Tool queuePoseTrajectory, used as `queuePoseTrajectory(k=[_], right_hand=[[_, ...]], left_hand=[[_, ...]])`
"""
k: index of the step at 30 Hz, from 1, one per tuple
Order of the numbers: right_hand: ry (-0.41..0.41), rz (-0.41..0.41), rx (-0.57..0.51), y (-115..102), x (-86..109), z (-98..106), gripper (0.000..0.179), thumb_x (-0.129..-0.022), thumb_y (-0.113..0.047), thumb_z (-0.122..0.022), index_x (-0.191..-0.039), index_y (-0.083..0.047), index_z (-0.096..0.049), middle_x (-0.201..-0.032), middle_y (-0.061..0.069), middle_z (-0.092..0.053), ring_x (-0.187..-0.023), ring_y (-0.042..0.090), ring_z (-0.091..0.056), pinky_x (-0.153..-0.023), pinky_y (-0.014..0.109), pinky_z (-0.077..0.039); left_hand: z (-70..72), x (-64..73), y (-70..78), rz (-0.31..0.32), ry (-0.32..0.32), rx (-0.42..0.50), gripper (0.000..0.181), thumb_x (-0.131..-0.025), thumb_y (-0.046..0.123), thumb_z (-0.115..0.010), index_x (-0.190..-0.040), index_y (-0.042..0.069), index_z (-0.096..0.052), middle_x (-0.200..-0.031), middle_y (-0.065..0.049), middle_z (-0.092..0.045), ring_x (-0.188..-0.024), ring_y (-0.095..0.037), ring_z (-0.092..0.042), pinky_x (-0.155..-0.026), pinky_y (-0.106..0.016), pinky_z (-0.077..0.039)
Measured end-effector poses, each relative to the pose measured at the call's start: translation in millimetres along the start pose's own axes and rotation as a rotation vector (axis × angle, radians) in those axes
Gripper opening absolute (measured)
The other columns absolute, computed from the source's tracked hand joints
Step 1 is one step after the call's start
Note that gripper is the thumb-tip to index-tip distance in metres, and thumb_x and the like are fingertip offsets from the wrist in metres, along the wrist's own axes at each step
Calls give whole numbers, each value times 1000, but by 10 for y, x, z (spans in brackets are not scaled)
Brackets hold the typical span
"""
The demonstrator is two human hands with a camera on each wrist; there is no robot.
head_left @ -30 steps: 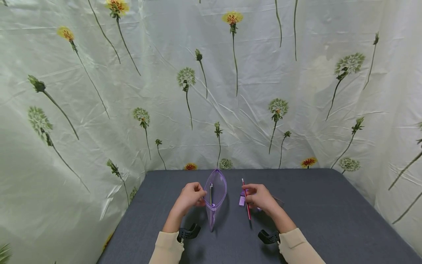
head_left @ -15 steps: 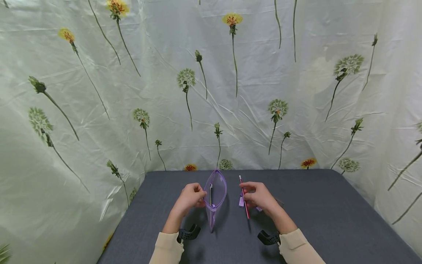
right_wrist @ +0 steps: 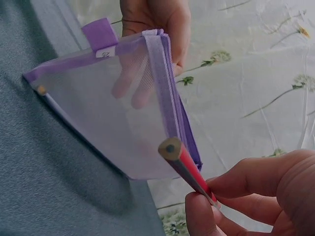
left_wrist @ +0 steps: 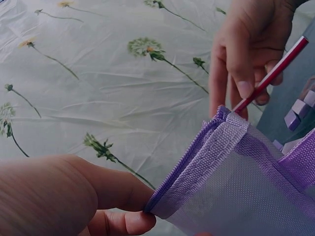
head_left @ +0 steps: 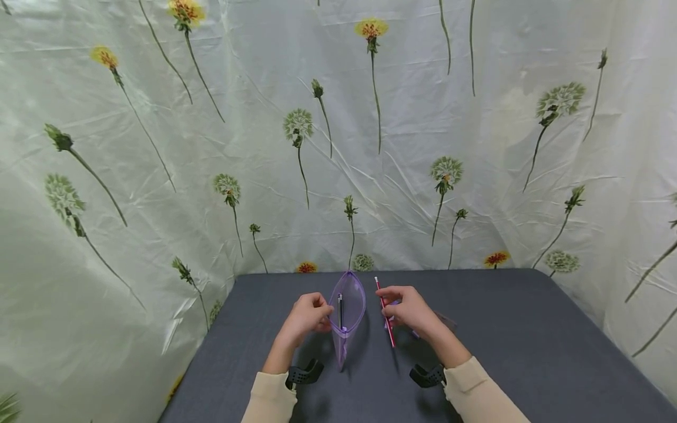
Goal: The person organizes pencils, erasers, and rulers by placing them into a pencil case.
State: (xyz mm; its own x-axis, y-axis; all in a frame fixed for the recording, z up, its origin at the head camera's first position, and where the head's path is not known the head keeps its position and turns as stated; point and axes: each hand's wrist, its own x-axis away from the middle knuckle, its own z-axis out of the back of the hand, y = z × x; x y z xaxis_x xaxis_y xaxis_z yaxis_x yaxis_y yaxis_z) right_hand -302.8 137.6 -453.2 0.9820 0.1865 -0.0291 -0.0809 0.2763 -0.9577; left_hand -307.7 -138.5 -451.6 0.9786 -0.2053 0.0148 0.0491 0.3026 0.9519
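We see the left hand (head_left: 309, 312) pinching the rim of the purple mesh pouch (head_left: 353, 308), mouth agape, slim sticks (head_left: 341, 311) inside. Our right hand (head_left: 409, 309) pinches the red pencil (right_wrist: 188, 168), tilted, outside the pouch, on its right. Small purple blocks (left_wrist: 298, 110) nearby.

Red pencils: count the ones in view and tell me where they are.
1. The red pencil is held in the right hand, outside the purple pouch. The slim items inside the pouch do not look red; another could be hidden behind the right hand.
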Motion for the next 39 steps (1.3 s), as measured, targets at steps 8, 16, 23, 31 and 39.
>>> queuePoseTrajectory(k=[8, 16, 23, 31, 39], right_hand=[[-70, 18, -15, -168, -39, -26, 40, -88, 4, -66, -127, -3, -67, -104, 20, -62, -80, 33, -69, -72, 51, -60], [-147, 16, 26, -332, -79, -102, 36, -90, -3, -68, -126, -5, -68, -107, 22, -67, -84, 32, -69, -72, 46, -60], [-175, -1, 33, -432, -214, -178, 35, -88, -1, -68, -123, -3, -69, -95, 14, -68, -77, 22, -68, -69, 39, -60], [-179, -19, 76, -479, -381, -266, 33, -84, 1, -70, -117, -2, -72, -87, 13, -66, -63, 16, -64, -65, 39, -61], [-187, -25, 119, -520, -499, -365, 30, -85, 1, -69, -115, -2, -73, -101, 18, -69, -64, 17, -65, -62, 35, -60]], left_hand=[[8, -10, -9, 7, 1, 6, 17, -95, 9, -66, -85, 1, -56, -99, -28, -62, -70, -27, -70, -67, -44, -62], [-5, -12, 6, 1, 10, 6, 17, -96, 9, -65, -85, 1, -56, -92, -22, -62, -72, -31, -69, -69, -47, -61], [-12, -15, -1, 4, 20, -6, 17, -96, 10, -66, -85, 1, -56, -93, -23, -62, -68, -22, -67, -71, -48, -61], [-12, -21, -3, -1, 15, -14, 17, -96, 9, -65, -85, 1, -56, -89, -18, -62, -67, -21, -67, -67, -42, -62], [-2, -20, -7, -4, 20, -7, 16, -96, 7, -65, -85, 1, -56, -90, -20, -61, -67, -21, -67, -65, -40, -62]])
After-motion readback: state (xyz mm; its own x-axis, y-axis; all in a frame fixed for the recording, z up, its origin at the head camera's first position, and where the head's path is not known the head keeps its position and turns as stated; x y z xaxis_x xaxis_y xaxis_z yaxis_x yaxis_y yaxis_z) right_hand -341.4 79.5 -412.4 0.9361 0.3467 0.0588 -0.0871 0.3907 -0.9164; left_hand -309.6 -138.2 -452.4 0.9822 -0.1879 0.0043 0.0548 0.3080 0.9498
